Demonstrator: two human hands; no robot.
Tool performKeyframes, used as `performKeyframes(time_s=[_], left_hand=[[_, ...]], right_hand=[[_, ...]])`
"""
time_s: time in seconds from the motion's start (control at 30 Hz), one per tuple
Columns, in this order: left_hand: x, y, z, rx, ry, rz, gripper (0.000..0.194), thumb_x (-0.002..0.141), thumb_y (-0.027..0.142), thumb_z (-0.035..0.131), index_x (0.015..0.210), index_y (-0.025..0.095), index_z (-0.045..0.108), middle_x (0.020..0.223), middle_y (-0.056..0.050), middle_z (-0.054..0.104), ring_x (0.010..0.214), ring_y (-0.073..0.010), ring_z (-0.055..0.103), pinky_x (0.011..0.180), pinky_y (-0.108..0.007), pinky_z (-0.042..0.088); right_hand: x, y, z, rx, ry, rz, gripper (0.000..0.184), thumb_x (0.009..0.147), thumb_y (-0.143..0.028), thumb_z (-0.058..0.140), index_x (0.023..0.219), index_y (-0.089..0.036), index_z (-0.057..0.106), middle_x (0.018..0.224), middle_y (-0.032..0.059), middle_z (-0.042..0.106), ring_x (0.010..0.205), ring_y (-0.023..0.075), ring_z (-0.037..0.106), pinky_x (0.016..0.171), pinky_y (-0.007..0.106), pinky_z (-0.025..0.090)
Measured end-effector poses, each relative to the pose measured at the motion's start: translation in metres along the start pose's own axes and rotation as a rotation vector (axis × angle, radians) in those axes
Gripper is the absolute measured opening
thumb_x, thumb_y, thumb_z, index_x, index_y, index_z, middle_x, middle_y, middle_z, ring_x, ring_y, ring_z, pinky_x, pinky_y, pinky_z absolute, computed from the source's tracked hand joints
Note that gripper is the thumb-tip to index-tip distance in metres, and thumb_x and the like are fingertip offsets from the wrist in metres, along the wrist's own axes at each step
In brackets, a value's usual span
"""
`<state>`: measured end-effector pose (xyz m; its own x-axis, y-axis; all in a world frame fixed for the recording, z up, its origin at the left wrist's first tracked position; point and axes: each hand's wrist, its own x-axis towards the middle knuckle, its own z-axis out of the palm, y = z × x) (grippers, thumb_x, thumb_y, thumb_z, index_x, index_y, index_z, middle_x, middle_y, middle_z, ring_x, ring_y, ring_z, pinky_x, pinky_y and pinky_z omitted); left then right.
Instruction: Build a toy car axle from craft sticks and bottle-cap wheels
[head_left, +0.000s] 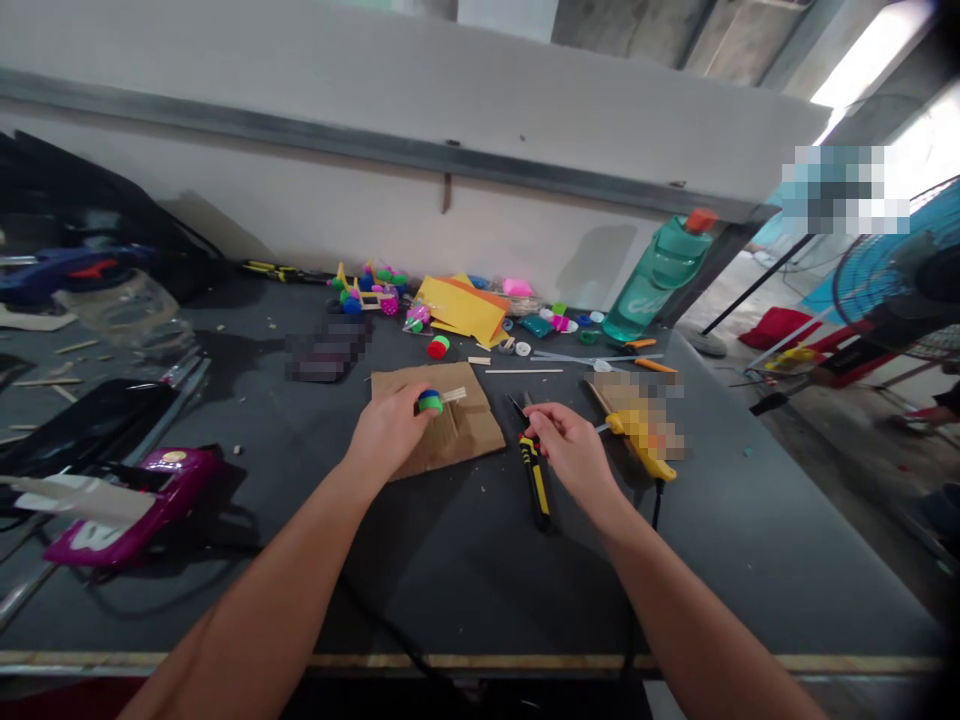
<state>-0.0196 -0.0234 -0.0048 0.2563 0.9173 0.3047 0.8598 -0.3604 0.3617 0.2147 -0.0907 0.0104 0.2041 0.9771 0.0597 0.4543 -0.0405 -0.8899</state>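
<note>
My left hand [390,425] is closed around a green and blue pair of bottle caps [430,401], with short pale wooden sticks [454,396] pointing right from it. It is over a piece of brown cardboard [480,435]. To the right, my right hand [566,445] has thumb and fingers pinched together at a thin dark pointed tool [516,405]; the fingers partly cover it. Just beside and below these fingers lies a yellow and black handled hand tool [535,490]. A yellow glue gun [637,445] with a black cord rests right of my right hand.
Behind the cardboard are a red and green cap pair [438,347], yellow paper sheets [469,310], scissors [652,364] and small coloured toys [367,290]. A green bottle [652,280] stands back right. A magenta device [142,505] lies at left. The table edge [525,662] is nearest me.
</note>
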Motion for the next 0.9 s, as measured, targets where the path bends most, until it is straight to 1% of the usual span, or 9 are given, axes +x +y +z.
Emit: performKeyframes(time_s=[0.17, 0.37, 0.47, 0.6, 0.77, 0.83, 0.9], left_hand=[[0.000, 0.001, -0.002, -0.024, -0.040, -0.038, 0.028, 0.080, 0.030, 0.058, 0.108, 0.025, 0.061, 0.097, -0.007, 0.070, 0.089, -0.0266, 0.064, 0.076, -0.037, 0.049], [0.000, 0.000, 0.000, -0.062, -0.020, -0.047, 0.034, 0.078, 0.030, 0.060, 0.112, 0.025, 0.059, 0.108, -0.008, 0.068, 0.098, -0.0281, 0.062, 0.081, -0.039, 0.048], [0.000, 0.002, 0.002, -0.069, -0.055, -0.075, 0.034, 0.080, 0.033, 0.059, 0.113, 0.026, 0.059, 0.109, -0.007, 0.068, 0.097, -0.0286, 0.063, 0.080, -0.039, 0.048], [0.002, 0.006, 0.005, -0.083, -0.084, -0.110, 0.034, 0.080, 0.034, 0.059, 0.113, 0.026, 0.059, 0.109, -0.005, 0.068, 0.097, -0.0271, 0.063, 0.081, -0.037, 0.047], [0.002, 0.004, 0.011, -0.148, -0.054, -0.109, 0.034, 0.079, 0.033, 0.060, 0.112, 0.025, 0.059, 0.109, -0.005, 0.067, 0.099, -0.0247, 0.061, 0.084, -0.035, 0.046], [0.001, 0.002, 0.015, -0.176, -0.032, -0.108, 0.033, 0.079, 0.032, 0.061, 0.111, 0.025, 0.058, 0.109, -0.004, 0.067, 0.098, -0.0236, 0.061, 0.085, -0.034, 0.046], [0.001, 0.000, 0.019, -0.193, -0.010, -0.100, 0.031, 0.078, 0.031, 0.062, 0.109, 0.025, 0.058, 0.107, -0.003, 0.067, 0.097, -0.0229, 0.061, 0.085, -0.034, 0.046]], right_hand=[[0.001, 0.004, 0.000, -0.008, -0.014, -0.026, 0.032, 0.082, -0.040, 0.048, 0.096, -0.017, 0.065, 0.075, 0.0046, 0.067, 0.058, 0.0138, 0.056, 0.051, 0.024, 0.040], [0.003, 0.006, 0.000, -0.036, -0.017, -0.044, 0.029, 0.081, -0.036, 0.049, 0.095, -0.017, 0.066, 0.075, 0.0041, 0.067, 0.061, 0.0148, 0.058, 0.056, 0.026, 0.043], [0.004, 0.006, 0.000, -0.034, -0.021, -0.044, 0.027, 0.081, -0.034, 0.049, 0.095, -0.017, 0.066, 0.075, 0.0039, 0.067, 0.065, 0.0155, 0.060, 0.058, 0.026, 0.044], [0.005, 0.008, 0.001, -0.034, -0.019, -0.048, 0.026, 0.080, -0.033, 0.050, 0.093, -0.017, 0.066, 0.075, 0.0032, 0.067, 0.066, 0.0159, 0.061, 0.060, 0.026, 0.044], [0.005, 0.010, 0.000, -0.051, -0.003, -0.044, 0.027, 0.080, -0.034, 0.050, 0.095, -0.018, 0.065, 0.075, 0.0032, 0.067, 0.066, 0.0163, 0.061, 0.060, 0.027, 0.046], [0.011, 0.007, -0.006, -0.110, 0.004, -0.063, 0.027, 0.080, -0.034, 0.050, 0.096, -0.018, 0.065, 0.078, 0.0039, 0.068, 0.067, 0.0164, 0.061, 0.061, 0.028, 0.046], [0.024, -0.003, -0.013, -0.211, -0.008, -0.124, 0.026, 0.080, -0.033, 0.051, 0.097, -0.019, 0.065, 0.083, 0.0040, 0.068, 0.069, 0.0162, 0.061, 0.064, 0.028, 0.047]])
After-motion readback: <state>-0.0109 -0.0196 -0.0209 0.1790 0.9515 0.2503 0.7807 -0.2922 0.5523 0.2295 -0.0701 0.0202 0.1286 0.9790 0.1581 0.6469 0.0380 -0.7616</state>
